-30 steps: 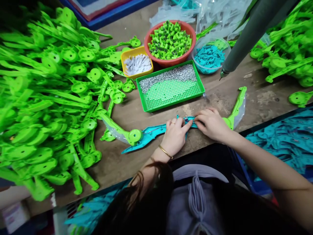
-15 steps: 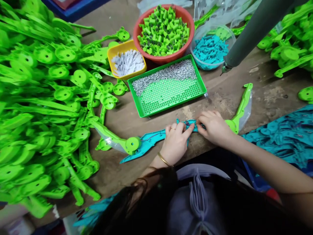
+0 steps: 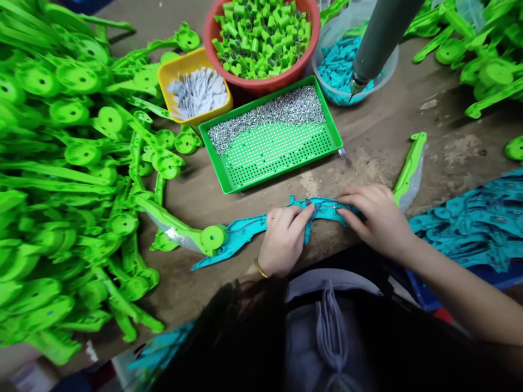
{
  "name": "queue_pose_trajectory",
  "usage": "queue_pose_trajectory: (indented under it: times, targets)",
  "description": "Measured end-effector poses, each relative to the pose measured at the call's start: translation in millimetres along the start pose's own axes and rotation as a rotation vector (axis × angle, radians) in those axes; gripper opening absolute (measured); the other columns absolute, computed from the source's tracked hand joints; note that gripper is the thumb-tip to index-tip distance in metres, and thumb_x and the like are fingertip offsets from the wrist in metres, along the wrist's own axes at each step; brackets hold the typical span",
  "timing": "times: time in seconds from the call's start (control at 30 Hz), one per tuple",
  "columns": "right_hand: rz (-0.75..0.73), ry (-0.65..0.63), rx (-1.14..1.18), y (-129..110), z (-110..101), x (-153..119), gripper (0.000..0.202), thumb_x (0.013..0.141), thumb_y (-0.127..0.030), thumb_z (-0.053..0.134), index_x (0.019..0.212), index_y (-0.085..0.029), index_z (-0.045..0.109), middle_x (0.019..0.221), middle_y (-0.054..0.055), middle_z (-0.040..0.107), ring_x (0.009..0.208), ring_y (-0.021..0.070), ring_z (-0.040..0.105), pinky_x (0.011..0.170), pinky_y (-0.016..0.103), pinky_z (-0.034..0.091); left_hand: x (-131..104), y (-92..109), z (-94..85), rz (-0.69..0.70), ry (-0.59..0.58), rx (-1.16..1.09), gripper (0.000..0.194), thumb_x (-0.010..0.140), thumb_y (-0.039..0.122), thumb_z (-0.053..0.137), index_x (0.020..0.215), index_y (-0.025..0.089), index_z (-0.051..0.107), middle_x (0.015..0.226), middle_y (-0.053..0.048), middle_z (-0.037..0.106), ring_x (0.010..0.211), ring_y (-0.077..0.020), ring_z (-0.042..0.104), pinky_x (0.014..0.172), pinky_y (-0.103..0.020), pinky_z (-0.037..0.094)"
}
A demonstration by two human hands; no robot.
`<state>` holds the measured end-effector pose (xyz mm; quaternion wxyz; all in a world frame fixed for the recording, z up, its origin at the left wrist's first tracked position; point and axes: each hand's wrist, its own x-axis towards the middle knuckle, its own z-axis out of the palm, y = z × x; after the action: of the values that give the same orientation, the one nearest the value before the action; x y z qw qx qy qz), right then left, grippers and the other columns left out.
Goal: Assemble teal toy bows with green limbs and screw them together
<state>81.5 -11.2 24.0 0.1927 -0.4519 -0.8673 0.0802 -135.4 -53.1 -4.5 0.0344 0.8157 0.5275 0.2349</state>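
Observation:
A long blue plastic shell [image 3: 241, 234], shaped like half of a toy bow, lies across the table in front of me. Thin wires run along its inside. A green arm with a round hub [image 3: 180, 227] joins its left end, and another green arm [image 3: 411, 169] stands out at the right, its base hidden behind my hand. My left hand [image 3: 284, 239] is closed over the shell's middle, fingertips pressing by the wires. Farther right, my right hand [image 3: 378, 218] grips the shell between thumb and fingers; a small shiny bit shows near the thumb.
A green perforated tray [image 3: 269, 182] holds small screws. Behind it stand a yellow tub [image 3: 163, 81] of whitish pieces, a red bowl [image 3: 261, 84] of green parts and a clear bowl [image 3: 388, 71] of blue pieces. A powered screwdriver [image 3: 379, 38] hangs above. Green arms [image 3: 81, 158] and blue shells [image 3: 478, 218] lie heaped.
My right hand has slid to the right along the shell and its fingers have spread, uncovering more of the shell's inside. My left hand stays on the middle. The view has shifted slightly.

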Motion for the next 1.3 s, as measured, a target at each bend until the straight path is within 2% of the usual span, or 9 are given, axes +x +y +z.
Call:
queue_pose_trajectory:
  times: [0.1,0.23,0.37,0.57,0.7,0.9,0.97,1.13,1.3]
  targets:
    - [-0.043,0.008,-0.066,5,-1,-8,0.02,0.094,-0.031,0.05,0.105,-0.021,0.064,0.109,0.005,0.068,0.101,0.0204,0.059,0.101,0.042,0.032,-10,2,2.8,-0.066,0.2,0.001,0.02,0.092,0.021,0.053,0.108,0.017,0.064,0.094,-0.009,0.065,0.087,-0.0178,0.057,0.078,-0.033,0.041]
    - [-0.085,-0.037,-0.099,7,1,-11,0.022,0.094,-0.03,0.05,0.108,-0.022,0.064,0.112,0.005,0.068,0.101,0.0209,0.059,0.105,0.045,0.029,-18,6,6.4,-0.103,0.272,0.0,0.012,0.089,0.022,0.058,0.096,0.017,0.067,0.085,-0.006,0.066,0.078,-0.0162,0.058,0.076,-0.032,0.042]
    - [-0.041,-0.022,-0.098,9,2,-10,0.029,0.093,-0.033,0.052,0.115,-0.018,0.06,0.108,0.007,0.069,0.099,0.0217,0.06,0.104,0.045,0.033,-18,6,10.1,-0.126,0.26,-0.002,0.013,0.091,0.022,0.056,0.094,0.018,0.068,0.083,-0.005,0.066,0.077,-0.016,0.058,0.075,-0.032,0.041]
    - [-0.149,-0.005,-0.163,14,3,-11,0.023,0.095,-0.031,0.049,0.108,-0.021,0.065,0.104,0.003,0.071,0.095,0.0185,0.061,0.105,0.043,0.03,-10,4,12.7,-0.15,0.213,-0.033,0.013,0.091,0.023,0.055,0.092,0.017,0.067,0.084,-0.005,0.067,0.08,-0.0172,0.057,0.078,-0.033,0.04]
    - [-0.104,-0.054,-0.153,13,3,-4,0.023,0.094,-0.034,0.049,0.102,-0.021,0.066,0.104,0.004,0.07,0.097,0.0204,0.059,0.104,0.044,0.031,-5,3,13.6,-0.189,0.178,-0.074,0.017,0.093,0.025,0.051,0.097,0.018,0.066,0.086,-0.005,0.067,0.083,-0.0174,0.058,0.08,-0.033,0.041]
    - [-0.096,-0.114,-0.072,14,-2,1,0.025,0.089,-0.037,0.057,0.103,-0.017,0.062,0.105,0.008,0.067,0.102,0.0235,0.057,0.101,0.044,0.035,3,9,12.5,-0.065,0.196,0.169,0.019,0.093,0.022,0.05,0.093,0.02,0.069,0.081,-0.006,0.064,0.077,-0.0194,0.053,0.072,-0.034,0.036]
    - [-0.097,-0.091,-0.043,16,-7,-4,0.023,0.089,-0.034,0.057,0.105,-0.018,0.06,0.11,0.008,0.066,0.105,0.0225,0.058,0.104,0.045,0.034,5,12,11.7,-0.017,0.162,0.253,0.018,0.092,0.021,0.05,0.093,0.02,0.069,0.08,-0.006,0.064,0.076,-0.0203,0.051,0.071,-0.035,0.035]
    - [-0.155,0.031,-0.161,20,-11,-23,0.015,0.091,-0.031,0.055,0.09,-0.021,0.066,0.109,0.005,0.068,0.102,0.022,0.059,0.108,0.049,0.028,11,15,10.2,0.041,0.044,0.341,0.022,0.093,0.017,0.046,0.091,0.017,0.068,0.08,-0.009,0.063,0.077,-0.0229,0.05,0.07,-0.037,0.035]
    - [-0.212,0.092,-0.283,23,-3,-36,0.017,0.092,-0.03,0.054,0.096,-0.022,0.068,0.112,0.002,0.068,0.105,0.0206,0.057,0.11,0.049,0.024,14,15,6.4,0.13,-0.034,0.395,0.028,0.093,0.014,0.04,0.091,0.014,0.068,0.084,-0.011,0.062,0.077,-0.023,0.049,0.071,-0.036,0.036]
